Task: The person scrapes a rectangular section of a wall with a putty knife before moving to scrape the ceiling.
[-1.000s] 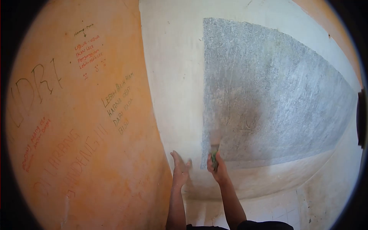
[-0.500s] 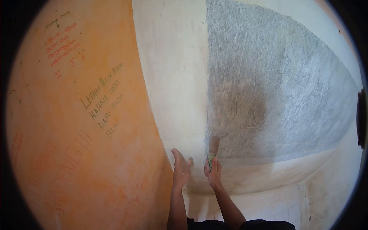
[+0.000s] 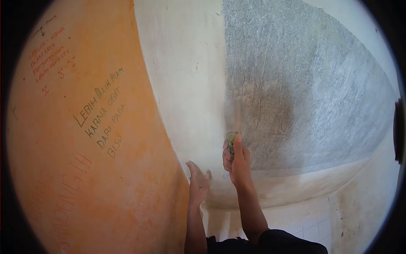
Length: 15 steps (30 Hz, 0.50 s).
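My right hand [image 3: 239, 163] is wrapped round the green handle of a scraper [image 3: 231, 139], thumb along the grip. Its flat blade points up the wall and is smeared by motion, lying over the line where the white strip [image 3: 186, 84] meets the rough grey patch [image 3: 270, 55]. Lower down and to the left, my left hand [image 3: 198, 184] rests against the white strip near the orange wall's edge, fingers spread and holding nothing.
An orange wall [image 3: 139, 182] with green and red handwriting fills the left side. Below the grey patch runs a pale, stained band [image 3: 287, 186], with white tiles [image 3: 311, 233] under it. A dark object [image 3: 398, 131] shows at the far right edge.
My right hand has moved up the wall with the scraper, along the grey patch's left edge. My left hand stays at about the same place. The view has shifted slightly.
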Available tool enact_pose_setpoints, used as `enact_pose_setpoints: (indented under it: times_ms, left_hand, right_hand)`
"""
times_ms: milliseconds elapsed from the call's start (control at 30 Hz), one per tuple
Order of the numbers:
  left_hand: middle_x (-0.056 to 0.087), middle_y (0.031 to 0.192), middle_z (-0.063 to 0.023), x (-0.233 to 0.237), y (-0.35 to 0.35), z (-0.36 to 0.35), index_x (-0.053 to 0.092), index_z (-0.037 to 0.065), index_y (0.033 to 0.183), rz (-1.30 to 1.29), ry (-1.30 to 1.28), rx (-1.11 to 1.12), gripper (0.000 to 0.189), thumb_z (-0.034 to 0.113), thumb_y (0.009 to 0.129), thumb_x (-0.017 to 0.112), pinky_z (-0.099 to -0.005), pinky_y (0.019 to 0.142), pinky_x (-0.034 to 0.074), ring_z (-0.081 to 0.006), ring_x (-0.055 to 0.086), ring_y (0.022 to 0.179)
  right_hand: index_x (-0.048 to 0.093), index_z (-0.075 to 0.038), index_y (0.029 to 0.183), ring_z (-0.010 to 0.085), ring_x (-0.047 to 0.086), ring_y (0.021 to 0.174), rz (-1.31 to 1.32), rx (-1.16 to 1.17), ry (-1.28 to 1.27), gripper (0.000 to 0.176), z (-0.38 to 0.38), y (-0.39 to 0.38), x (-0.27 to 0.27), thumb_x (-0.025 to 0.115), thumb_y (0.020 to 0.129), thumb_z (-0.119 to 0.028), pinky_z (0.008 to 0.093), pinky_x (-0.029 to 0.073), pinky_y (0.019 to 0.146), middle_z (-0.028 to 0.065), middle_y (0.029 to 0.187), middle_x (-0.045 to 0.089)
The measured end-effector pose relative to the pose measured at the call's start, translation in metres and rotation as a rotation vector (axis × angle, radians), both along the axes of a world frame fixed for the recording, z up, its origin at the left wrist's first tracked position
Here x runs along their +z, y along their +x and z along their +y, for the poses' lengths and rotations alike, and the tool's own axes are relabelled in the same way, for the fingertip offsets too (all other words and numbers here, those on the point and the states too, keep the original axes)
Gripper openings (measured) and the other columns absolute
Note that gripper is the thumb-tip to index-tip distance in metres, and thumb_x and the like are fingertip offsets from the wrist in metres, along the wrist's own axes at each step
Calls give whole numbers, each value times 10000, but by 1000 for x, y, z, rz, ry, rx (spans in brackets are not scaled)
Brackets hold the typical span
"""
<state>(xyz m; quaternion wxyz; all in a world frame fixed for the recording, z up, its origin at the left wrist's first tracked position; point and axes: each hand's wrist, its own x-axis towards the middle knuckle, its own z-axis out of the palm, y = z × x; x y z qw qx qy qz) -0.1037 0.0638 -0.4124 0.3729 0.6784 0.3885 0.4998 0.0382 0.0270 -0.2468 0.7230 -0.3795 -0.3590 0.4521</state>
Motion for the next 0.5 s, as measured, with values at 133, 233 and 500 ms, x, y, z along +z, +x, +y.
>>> enact_pose_setpoints:
  times_ms: [133, 233, 500]
  left_hand:
    - [-31, 1654, -241, 0, 1, -3, -13, 8, 1582, 10, -49, 7, 858, 248, 1002, 571, -431, 1237, 98, -346, 22, 1540]
    - [-35, 1662, -216, 2, -2, -1, -49, 31, 1584, 14, -61, -9, 877, 256, 1006, 571, -404, 1230, 104, -321, 18, 1542]
    - [-36, 1659, -222, 3, -1, -2, -21, 39, 1590, -1, -65, -10, 845, 247, 1013, 560, -435, 1237, 103, -350, 28, 1539]
  right_hand:
    - [565, -70, 940, 19, 281, 431, -14, -32, 29, 487, 1, -3, 42, 419, 1055, -520, 204, 184, 386, -61, 624, 423]
    - [561, -76, 906, 14, 315, 480, -13, -13, 69, 507, -3, -3, 62, 399, 1056, -532, 197, 215, 421, -66, 652, 428]
    - [542, -92, 898, 7, 317, 492, 1, 43, 67, 496, -6, 0, 73, 423, 1044, -551, 186, 208, 430, -70, 672, 423]
